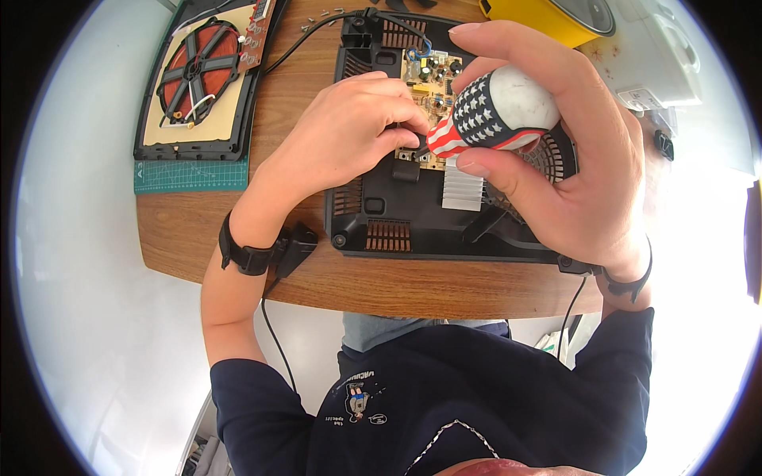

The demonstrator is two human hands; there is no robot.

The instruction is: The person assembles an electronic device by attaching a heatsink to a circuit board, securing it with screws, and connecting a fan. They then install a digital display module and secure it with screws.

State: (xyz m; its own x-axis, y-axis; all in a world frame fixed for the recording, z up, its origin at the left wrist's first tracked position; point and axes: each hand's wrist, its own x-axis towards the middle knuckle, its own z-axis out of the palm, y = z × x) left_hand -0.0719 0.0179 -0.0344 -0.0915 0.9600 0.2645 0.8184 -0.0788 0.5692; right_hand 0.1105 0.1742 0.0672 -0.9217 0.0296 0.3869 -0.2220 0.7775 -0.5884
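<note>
My right hand (587,151) is closed around the thick, rounded handle of a screwdriver (496,111), white with a stars-and-stripes pattern. Its dark shaft points left and down to the edge of a circuit board (429,95). Beside that tip my left hand (357,131) has its thumb and fingers pinched together; whatever lies between them is hidden. The board is mounted in an open black appliance housing (429,226), next to a silver finned heat sink (463,189). A round fan grille (552,163) shows partly behind my right hand.
At the far left, a black panel with a copper coil (202,71) lies over a green cutting mat (190,176). Loose screws (313,22) and a black cable (298,44) are behind. A yellow container (548,20) and a white appliance (651,55) stand back right on the wooden table (198,230).
</note>
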